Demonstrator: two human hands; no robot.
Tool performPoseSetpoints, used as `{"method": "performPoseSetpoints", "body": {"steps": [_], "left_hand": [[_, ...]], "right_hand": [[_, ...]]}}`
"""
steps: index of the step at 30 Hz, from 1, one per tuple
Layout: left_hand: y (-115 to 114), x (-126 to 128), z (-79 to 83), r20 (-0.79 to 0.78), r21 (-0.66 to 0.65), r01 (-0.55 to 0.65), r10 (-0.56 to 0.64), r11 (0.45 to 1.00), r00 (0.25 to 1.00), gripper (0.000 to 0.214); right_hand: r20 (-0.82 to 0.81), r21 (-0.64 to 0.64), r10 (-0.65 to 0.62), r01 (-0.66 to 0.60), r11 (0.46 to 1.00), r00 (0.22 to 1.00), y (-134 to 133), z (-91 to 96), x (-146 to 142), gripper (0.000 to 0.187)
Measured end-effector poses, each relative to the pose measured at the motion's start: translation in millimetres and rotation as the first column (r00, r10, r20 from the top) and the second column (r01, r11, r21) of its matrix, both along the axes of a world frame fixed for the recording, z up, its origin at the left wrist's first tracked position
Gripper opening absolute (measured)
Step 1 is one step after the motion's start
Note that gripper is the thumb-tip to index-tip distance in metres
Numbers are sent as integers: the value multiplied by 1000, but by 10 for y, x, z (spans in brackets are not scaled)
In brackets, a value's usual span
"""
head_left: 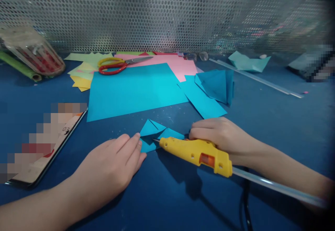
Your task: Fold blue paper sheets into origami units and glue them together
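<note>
My right hand (218, 131) is wrapped round a yellow hot glue gun (193, 152), which lies sideways with its nozzle pointing left. A long clear glue stick (274, 186) sticks out of its back end. The nozzle tip is at a small folded piece of blue paper (152, 128) on the table; whether it touches the paper I cannot tell. My left hand (119, 157) has its fingers together at the paper's left edge, holding it there. Its thumb is partly hidden below the fingers.
Behind lie a large blue sheet (138, 88), red-and-yellow scissors (115, 66), paper scraps (87, 67) and a folded blue shape (214, 84). A phone (49, 150) is at left, below a clear container (35, 51). A spare glue stick (256, 78) and pale paper boat (248, 62) sit back right. A black cord (246, 203) hangs below the gun.
</note>
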State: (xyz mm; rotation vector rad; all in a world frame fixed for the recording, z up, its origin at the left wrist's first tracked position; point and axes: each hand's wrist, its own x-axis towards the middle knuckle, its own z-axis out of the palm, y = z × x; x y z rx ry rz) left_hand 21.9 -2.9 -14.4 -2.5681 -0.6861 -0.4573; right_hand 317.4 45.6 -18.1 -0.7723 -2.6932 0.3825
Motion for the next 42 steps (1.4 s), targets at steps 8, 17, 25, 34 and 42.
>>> {"method": "performPoseSetpoints", "body": {"steps": [8,17,25,34,42], "left_hand": [[13,8,-4,-4,5,1,-1,1000,1000,38],[-1,-1,-7,-4,7,2,-2,1000,1000,40],[-10,4,-12,1,4,8,-8,1000,1000,41],[-5,-5,-26,15,8,0,0,1000,1000,39],[-1,0,-7,-5,24,23,-22,999,1000,39]], "right_hand": [[59,-115,-37,44,992,998,102,14,152,16],[-28,-198,33,-38,979,999,278,-19,359,17],[-165,-306,-227,169,937,960,191,187,291,21],[-440,-614,-688,366,699,577,348,186,476,51],[-362,-790,-932,537,297,-17,798,163,1219,33]]}}
